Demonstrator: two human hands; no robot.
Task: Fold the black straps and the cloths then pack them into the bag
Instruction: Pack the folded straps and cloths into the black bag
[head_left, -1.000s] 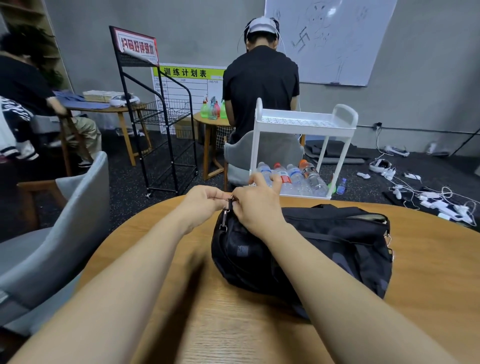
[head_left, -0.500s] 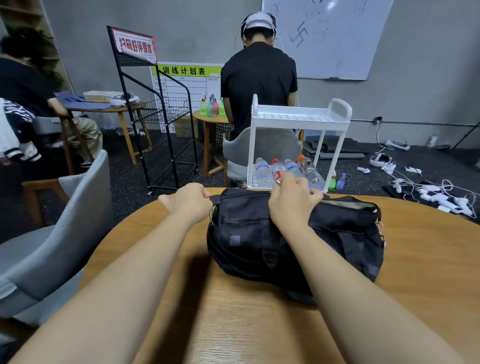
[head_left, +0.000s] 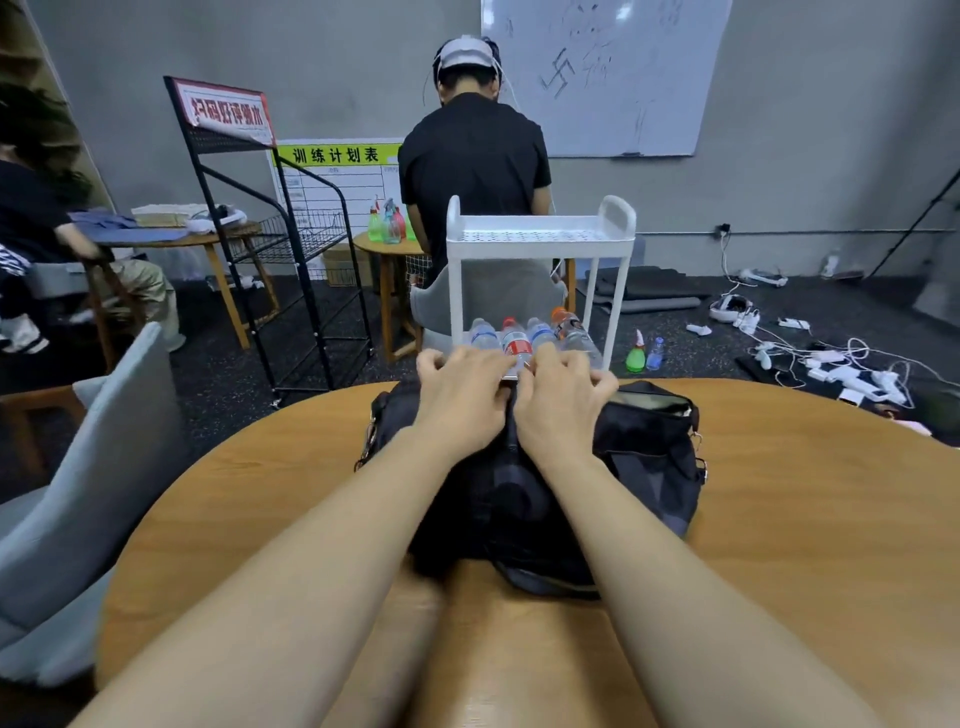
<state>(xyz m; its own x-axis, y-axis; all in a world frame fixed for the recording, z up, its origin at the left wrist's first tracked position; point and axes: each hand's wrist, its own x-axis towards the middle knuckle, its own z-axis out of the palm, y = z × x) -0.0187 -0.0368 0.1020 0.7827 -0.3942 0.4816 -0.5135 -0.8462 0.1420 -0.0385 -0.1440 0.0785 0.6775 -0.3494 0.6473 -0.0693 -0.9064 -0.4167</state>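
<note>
Both hands sit side by side atop the black bag (head_left: 639, 457) on the table (head_left: 810, 519); left hand (head_left: 460, 397) and right hand (head_left: 561, 402) fingers curl over its top edge, gripping it.

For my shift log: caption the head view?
Both hands, left hand and right hand, grip the black bag top.

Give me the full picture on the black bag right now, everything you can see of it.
The black bag is a soft fabric duffel lying on its side on the round wooden table. Metal clips hang at both ends. Its top looks open at the right end, showing a pale lining. The left hand and right hand rest on its top edge, fingers curled there; what they grip is hidden.
</note>
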